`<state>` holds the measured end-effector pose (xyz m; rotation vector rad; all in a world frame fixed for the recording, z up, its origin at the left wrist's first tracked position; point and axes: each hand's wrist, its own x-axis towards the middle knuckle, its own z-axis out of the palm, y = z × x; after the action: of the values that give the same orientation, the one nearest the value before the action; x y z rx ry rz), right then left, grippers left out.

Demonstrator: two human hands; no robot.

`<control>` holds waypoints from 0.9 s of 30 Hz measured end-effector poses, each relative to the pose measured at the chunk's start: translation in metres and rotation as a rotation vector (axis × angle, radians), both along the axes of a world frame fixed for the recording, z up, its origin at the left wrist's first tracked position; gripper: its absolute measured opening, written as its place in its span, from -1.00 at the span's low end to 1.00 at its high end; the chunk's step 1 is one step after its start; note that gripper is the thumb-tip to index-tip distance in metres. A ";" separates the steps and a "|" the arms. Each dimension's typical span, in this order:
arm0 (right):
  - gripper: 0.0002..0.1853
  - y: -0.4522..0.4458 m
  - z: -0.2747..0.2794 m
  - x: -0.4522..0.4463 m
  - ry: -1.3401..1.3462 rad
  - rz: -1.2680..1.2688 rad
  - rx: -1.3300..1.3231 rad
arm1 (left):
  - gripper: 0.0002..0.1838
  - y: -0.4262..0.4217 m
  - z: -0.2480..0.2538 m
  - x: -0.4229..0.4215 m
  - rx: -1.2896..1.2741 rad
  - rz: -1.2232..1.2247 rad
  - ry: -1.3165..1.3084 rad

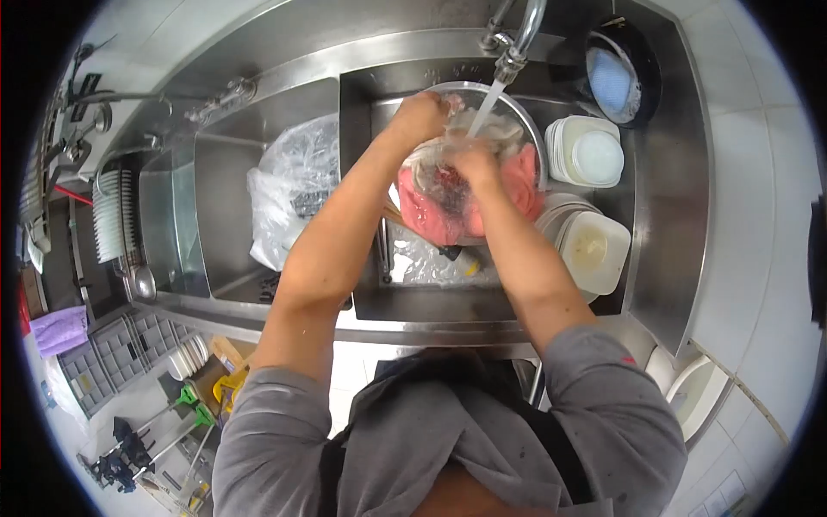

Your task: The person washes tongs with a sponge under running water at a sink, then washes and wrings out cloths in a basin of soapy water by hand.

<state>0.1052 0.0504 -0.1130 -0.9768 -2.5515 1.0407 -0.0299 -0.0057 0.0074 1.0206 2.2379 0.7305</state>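
Note:
Wet cloths fill a round metal bowl (539, 138) in the sink, under water running from the tap (511, 65). One is a pale greyish cloth (424, 169); around it lies pink cloth (519, 177). At the bowl's far left side, my left hand (422, 117) is closed, with its fingers curled on the pale cloth. My right hand (471, 160) grips the same bunched cloth just below the water stream. Splashing water and motion blur partly hide the right fingers.
Stacked white containers (570, 153) and more dishes (596, 250) stand right of the bowl. A dark pan (650, 77) with a blue sponge cloth (611, 84) is behind them. Clear plastic bags (297, 185) lie in the left basin, beyond the metal divider (351, 103).

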 end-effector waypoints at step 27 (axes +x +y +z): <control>-0.67 0.023 0.080 0.011 -0.069 0.181 -0.163 | -0.85 -0.051 0.033 -0.003 0.216 0.208 -0.330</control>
<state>0.1161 0.0736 -0.0330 -0.8445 -2.6868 1.3031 -0.0325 -0.0570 0.0406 0.7049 2.0230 1.1618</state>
